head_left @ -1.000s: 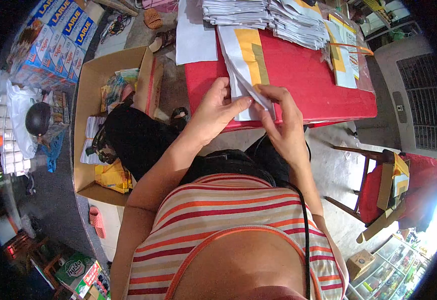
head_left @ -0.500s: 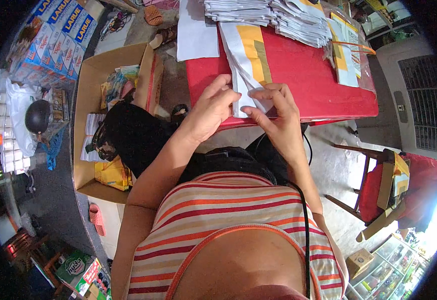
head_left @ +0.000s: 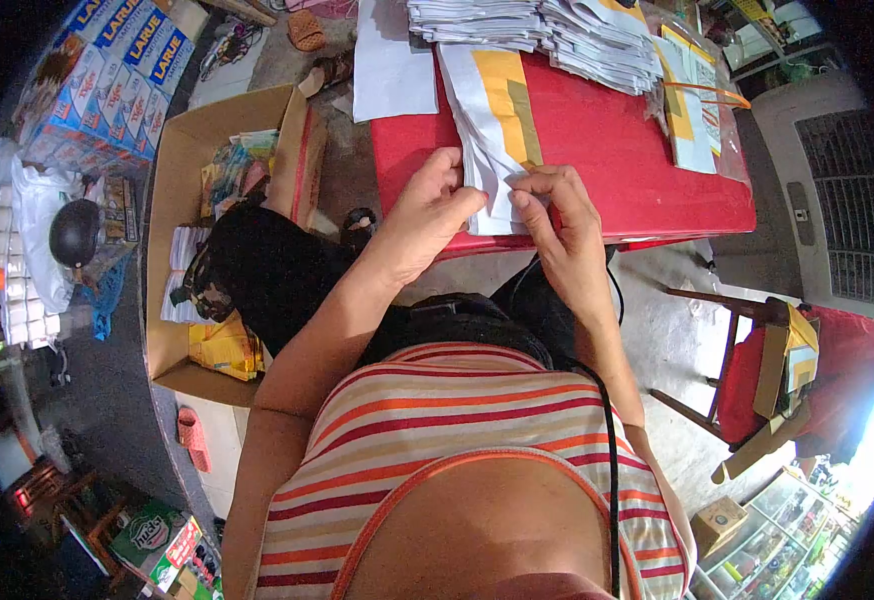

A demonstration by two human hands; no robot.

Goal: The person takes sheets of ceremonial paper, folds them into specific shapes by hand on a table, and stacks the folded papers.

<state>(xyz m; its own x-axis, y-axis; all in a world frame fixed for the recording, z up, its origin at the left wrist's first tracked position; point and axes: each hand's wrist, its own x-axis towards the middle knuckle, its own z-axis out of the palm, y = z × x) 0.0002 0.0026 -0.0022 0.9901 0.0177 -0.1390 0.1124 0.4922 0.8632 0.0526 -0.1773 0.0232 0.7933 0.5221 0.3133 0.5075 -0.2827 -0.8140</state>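
A long folded white paper strip (head_left: pixel 474 105) with a yellow and olive band (head_left: pixel 505 95) lies on the red tabletop (head_left: pixel 597 140), its near end at the table's edge. My left hand (head_left: pixel 419 220) grips the strip's left side, thumb on top and fingers bent at the edge. On the other side, my right hand (head_left: pixel 569 222) pinches a flap of the paper between thumb and forefinger, lifted slightly. Beyond the strip rise stacks of folded white papers (head_left: pixel 477 25). A flat white sheet (head_left: pixel 394 75) hangs over the left edge of the table.
An open cardboard box (head_left: pixel 182 145) with papers and yellow packets stands left, beside my leg. Plastic-wrapped papers (head_left: pixel 692 100) lie at the table's right. A chair (head_left: pixel 742 390) holding a small carton stands right. Stacked beer cartons (head_left: pixel 107 90) are at far left.
My right thumb has moved right and upward to meet the forefinger, drawing the paper's flap to the right. My left hand has stayed nearly in place, its thumb shifted slightly.
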